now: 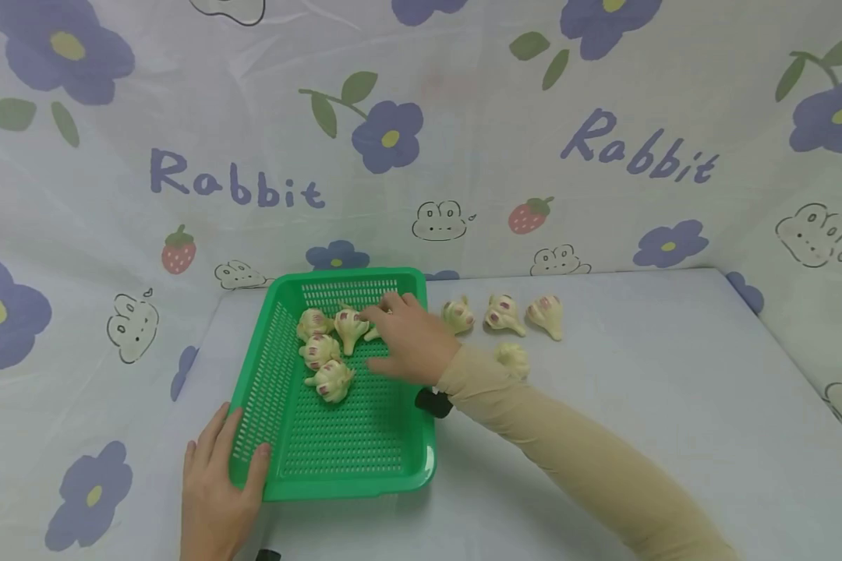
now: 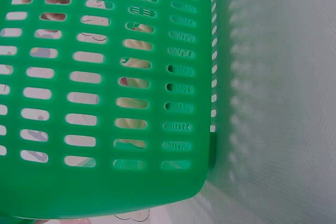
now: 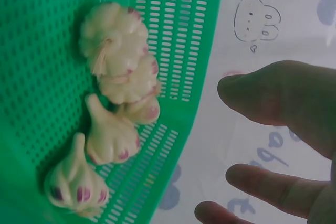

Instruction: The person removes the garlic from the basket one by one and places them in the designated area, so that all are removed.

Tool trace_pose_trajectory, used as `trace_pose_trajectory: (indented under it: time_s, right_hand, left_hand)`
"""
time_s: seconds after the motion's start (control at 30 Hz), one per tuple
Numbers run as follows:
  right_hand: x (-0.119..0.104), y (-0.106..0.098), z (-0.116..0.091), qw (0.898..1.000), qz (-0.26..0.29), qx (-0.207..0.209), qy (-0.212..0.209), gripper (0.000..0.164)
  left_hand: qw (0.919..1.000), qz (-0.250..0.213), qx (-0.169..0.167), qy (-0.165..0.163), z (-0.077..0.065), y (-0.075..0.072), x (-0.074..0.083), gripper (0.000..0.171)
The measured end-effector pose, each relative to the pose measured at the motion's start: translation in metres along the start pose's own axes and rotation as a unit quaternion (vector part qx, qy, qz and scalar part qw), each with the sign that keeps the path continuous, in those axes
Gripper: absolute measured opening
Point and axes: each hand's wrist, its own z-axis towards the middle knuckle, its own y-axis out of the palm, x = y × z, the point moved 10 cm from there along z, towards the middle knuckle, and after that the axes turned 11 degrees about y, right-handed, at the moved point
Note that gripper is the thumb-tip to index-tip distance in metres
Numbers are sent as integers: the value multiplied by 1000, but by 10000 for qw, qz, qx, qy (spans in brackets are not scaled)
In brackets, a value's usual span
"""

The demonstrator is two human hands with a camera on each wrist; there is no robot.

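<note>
A green slotted plastic basket [image 1: 344, 487] stands on the white table. Several cream garlic bulbs [image 1: 319, 352] with purple patches lie inside, toward its back left. Over the basket's back right part is my right hand [image 1: 414, 335], its thumb and fingers spread; it partly hides one bulb. In the right wrist view the thumb [image 3: 262, 93] and fingers are apart with nothing between them, beside the bulbs [image 3: 113, 135]. My left hand [image 1: 217, 483] rests at the basket's near left corner, fingers along the left rim. The left wrist view is mostly filled by the basket's side wall [image 2: 105, 187].
Right of the basket, three garlic bulbs [image 1: 505, 314] form a row on the table, and another bulb [image 1: 512, 358] lies nearer, partly behind my right sleeve [image 1: 547, 428]. Behind the table hangs a white cloth [image 1: 463, 156] printed with flowers and rabbits.
</note>
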Motion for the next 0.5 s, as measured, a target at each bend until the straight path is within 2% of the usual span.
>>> trace_pose_trajectory:
  time_s: [0.13,0.3,0.5]
  right_hand:
    - [-14,7,5,9998,-163,-113,-20,62]
    - [-32,15,11,9981,-580,-29,-220,62]
    - [-45,28,21,9974,-622,-365,-57,71]
  left_hand:
    - [10000,-17,-12,-18,0,0,0,59]
    - [10000,-28,-20,-34,0,1,0,59]
    - [10000,-24,-32,-43,0,1,0,59]
